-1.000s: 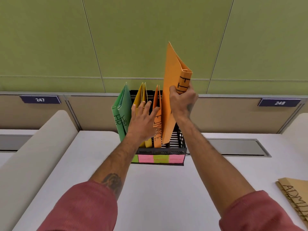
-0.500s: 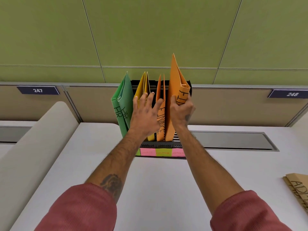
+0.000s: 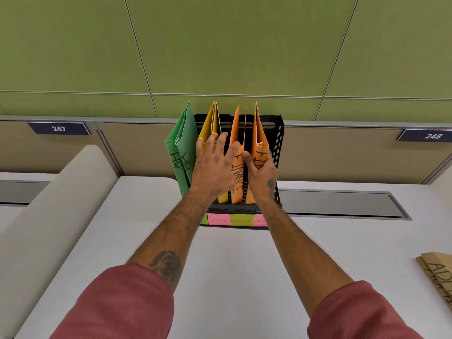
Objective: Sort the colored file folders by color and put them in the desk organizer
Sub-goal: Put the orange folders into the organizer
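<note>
A black mesh desk organizer (image 3: pixel 278 140) stands at the back of the white desk. Upright in it, from left to right, are green folders marked HR (image 3: pixel 182 152), yellow folders (image 3: pixel 212 123) and an orange folder marked FINANCE (image 3: pixel 237 177). My right hand (image 3: pixel 261 174) grips a second orange folder (image 3: pixel 259 138), which sits low in the same slot just right of the first. My left hand (image 3: pixel 215 167) lies with fingers spread against the yellow and orange folders, holding them to the left.
Pink and green sticky labels (image 3: pixel 234 220) run along the organizer's front. Brown folders marked ADMIN (image 3: pixel 437 275) lie flat at the desk's right edge. A curved beige divider (image 3: pixel 49 211) rises on the left. A grey cable hatch (image 3: pixel 342 204) sits right of the organizer.
My right hand has brought the orange folder down from above the organizer into the slot beside the other orange one. My left hand stayed on the standing folders.
</note>
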### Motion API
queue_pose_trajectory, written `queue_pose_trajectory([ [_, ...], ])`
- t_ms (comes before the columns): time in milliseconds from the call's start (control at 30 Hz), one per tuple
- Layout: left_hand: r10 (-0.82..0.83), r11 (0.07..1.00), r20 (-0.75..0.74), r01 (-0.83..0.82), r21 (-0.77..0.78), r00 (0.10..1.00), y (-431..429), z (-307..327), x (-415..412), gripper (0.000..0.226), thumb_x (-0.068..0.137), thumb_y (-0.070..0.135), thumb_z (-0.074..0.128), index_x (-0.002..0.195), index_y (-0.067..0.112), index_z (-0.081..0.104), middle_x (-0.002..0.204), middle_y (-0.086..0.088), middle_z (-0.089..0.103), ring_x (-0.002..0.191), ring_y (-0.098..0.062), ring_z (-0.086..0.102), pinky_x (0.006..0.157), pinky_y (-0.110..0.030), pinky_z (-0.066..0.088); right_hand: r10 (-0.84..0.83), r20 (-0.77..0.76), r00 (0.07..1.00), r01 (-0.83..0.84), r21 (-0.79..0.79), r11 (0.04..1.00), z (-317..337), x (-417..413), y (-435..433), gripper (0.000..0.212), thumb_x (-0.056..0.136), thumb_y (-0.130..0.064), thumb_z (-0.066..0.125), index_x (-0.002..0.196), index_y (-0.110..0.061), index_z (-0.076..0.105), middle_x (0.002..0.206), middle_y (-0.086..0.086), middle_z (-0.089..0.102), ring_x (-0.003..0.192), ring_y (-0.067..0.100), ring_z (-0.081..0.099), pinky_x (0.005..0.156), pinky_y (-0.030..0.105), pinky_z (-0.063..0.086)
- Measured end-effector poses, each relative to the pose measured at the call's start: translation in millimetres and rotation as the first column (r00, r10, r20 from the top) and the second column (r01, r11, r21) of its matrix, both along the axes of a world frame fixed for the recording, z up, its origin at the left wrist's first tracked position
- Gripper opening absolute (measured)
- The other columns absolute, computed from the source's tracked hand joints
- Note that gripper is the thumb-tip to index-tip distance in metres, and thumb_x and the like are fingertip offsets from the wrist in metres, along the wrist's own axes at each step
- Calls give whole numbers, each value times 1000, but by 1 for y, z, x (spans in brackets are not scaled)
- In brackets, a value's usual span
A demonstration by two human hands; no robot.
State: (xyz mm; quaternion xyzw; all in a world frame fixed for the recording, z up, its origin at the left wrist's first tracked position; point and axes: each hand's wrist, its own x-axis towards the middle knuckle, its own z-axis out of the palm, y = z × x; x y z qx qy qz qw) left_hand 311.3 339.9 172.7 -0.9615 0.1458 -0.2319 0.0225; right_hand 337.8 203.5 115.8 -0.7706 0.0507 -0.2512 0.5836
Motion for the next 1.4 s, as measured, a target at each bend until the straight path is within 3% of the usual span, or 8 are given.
queue_pose_trajectory([
  [167,8,1000,-9,-8,14,1000,0,1,0,85,76,42,68,148,29,25,159,-11,19,147,-34,16,119,-60,10,55,-50,997,-57,-40,998,4,0,-4,82,81,-69,60,144,-19,42,102,-3,70,91,8,68,81,32,60],
  [400,-9,1000,-133,13,26,991,-2,14,-2,88,83,44,65,154,33,13,164,-11,8,151,-35,5,119,-61,6,85,-184,979,-128,-233,964,-1,-17,-19,106,72,-87,51,154,-29,18,129,1,63,116,21,61,91,47,56],
  [533,-34,999,-174,32,-13,984,3,19,-14,87,88,39,64,156,31,9,165,-11,-2,152,-33,-6,120,-58,-1,90,-217,972,-174,-406,897,8,-47,-31,103,83,-67,59,158,-19,7,155,7,40,140,26,40,106,47,46],
  [800,-32,997,-206,17,-74,978,4,5,-75,88,91,44,56,158,25,1,166,-10,-11,151,-32,-16,119,-57,-4,7,-203,979,-165,-771,615,-3,-111,-53,89,95,-58,47,158,-14,4,164,15,15,151,31,14,114,47,37],
  [967,-38,996,-234,18,-87,972,8,-13,-117,90,93,51,54,158,24,-2,166,-10,-9,151,-32,-14,121,-58,0,-4,-222,975,-194,-861,469,-9,-155,-64,86,94,-65,34,157,-11,11,163,17,16,150,34,15,114,48,33],
  [1100,-52,992,-263,20,-122,963,11,-37,-148,88,95,57,46,158,24,-6,166,-9,-11,151,-30,-16,120,-57,-2,-15,-251,968,-218,-867,448,-25,-188,-75,84,96,-69,19,150,-6,33,150,23,42,138,41,42,96,56,50],
  [1333,-51,988,-253,13,-151,966,-2,-86,-186,85,89,72,19,156,25,-4,165,-12,9,153,-32,3,116,-61,12,-50,-359,932,-303,-848,434,-53,-242,-95,93,90,-78,4,156,-16,22,160,14,23,148,34,21,112,58,28],
  [1400,-51,988,-274,8,-156,960,-9,-93,-194,85,89,73,20,157,24,1,165,-12,10,152,-32,4,115,-60,15,-79,-375,924,-306,-846,437,-57,-253,-103,89,92,-76,10,153,-15,31,157,14,31,145,35,30,108,58,34],
])
